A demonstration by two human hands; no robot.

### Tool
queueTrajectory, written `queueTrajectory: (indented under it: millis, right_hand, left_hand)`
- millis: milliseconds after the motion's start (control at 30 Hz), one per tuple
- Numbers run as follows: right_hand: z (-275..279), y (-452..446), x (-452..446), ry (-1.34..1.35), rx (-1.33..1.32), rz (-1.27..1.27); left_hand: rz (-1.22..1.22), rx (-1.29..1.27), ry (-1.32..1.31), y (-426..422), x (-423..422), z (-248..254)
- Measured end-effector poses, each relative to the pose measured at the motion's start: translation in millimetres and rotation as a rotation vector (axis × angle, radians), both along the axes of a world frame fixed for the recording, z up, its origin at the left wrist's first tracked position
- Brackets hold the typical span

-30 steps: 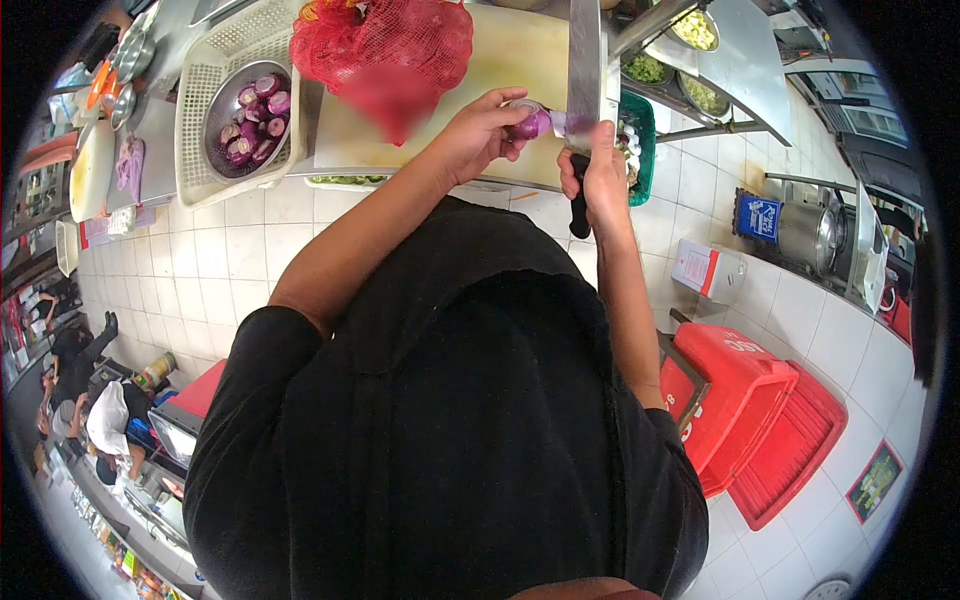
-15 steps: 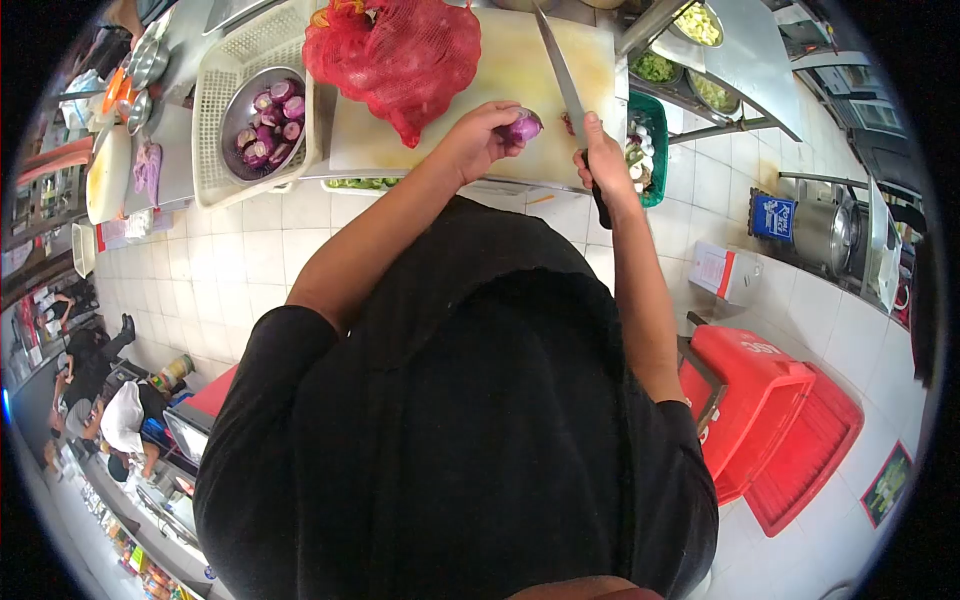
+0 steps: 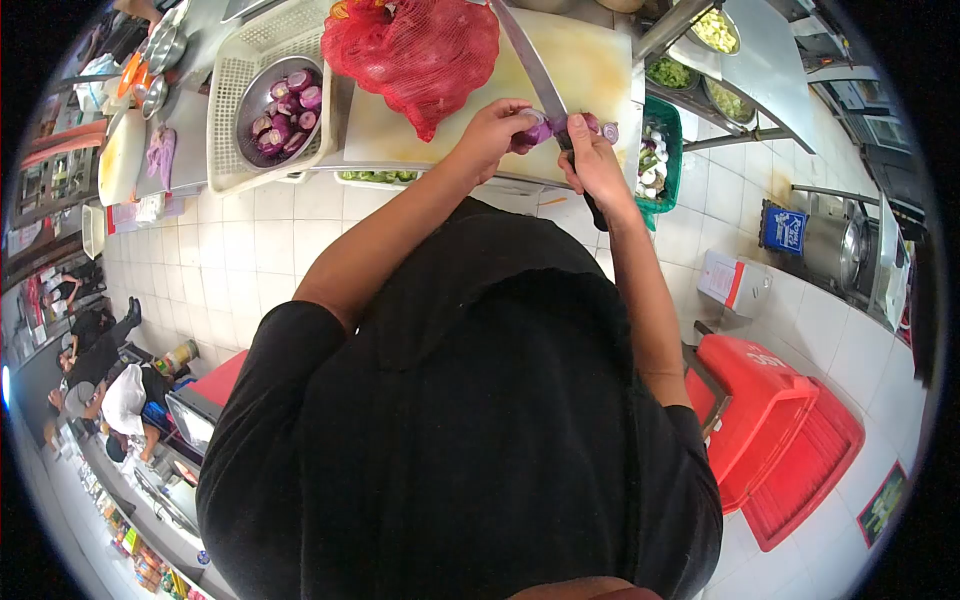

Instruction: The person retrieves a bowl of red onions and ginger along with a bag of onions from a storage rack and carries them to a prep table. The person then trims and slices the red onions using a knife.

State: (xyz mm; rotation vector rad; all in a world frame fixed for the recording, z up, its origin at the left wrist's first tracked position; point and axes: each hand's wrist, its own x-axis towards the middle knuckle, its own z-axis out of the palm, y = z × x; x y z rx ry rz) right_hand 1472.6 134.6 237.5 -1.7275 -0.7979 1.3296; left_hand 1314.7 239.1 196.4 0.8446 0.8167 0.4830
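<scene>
Over the front part of a pale cutting board, my left hand is closed on a red onion. My right hand grips the black handle of a large knife, whose blade points up and to the left, its lower part beside the onion. Pieces of purple onion skin or onion show just past my right thumb. A red mesh bag full of onions lies on the board, left of the knife.
A metal bowl of onions stands in a cream basket at left. A green basket with scraps hangs at the board's right. Bowls of chopped vegetables sit at upper right. Two red bins stand lower right; people are far left.
The knife has swung from upright to tilted left, and its blade has come back beside the onion after standing apart from it. Purple pieces now show by my right thumb. The view has shifted slightly.
</scene>
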Motion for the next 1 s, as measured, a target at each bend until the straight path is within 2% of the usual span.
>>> queueTrajectory:
  millis: [167,267,367,500,700,833,1000]
  right_hand:
    - [-6.9,1.1,2.3,-0.007,-0.036,-0.036]
    - [-13.2,-0.4,7.3,-0.099,-0.038,-0.131]
    - [-25.2,2.1,25.2,-0.09,-0.08,-0.23]
    - [-12.9,-2.9,30.4,-0.025,-0.131,-0.142]
    - [-2.1,-12.6,6.9,0.193,-0.01,-0.169]
    - [-1.3,-11.4,-0.4,0.179,0.134,-0.032]
    - [-3.1,-6.4,4.4,0.102,0.07,-0.046]
  left_hand:
    - [-0.046,-0.005,-0.005,-5.3,-2.3,-5.6]
    - [-0.048,-0.005,-0.014,-3.6,-1.2,-5.5]
    - [-0.091,-0.124,-0.041,1.0,-5.1,-6.6]
    - [-0.072,-0.193,-0.146,3.2,-9.9,-18.1]
    - [0.02,-0.319,-0.234,0.5,-3.5,-16.3]
    - [-0.01,-0.387,-0.321,1.0,-2.1,-13.9]
    - [-0.093,-0.389,-0.387,1.6,-1.0,-15.4]
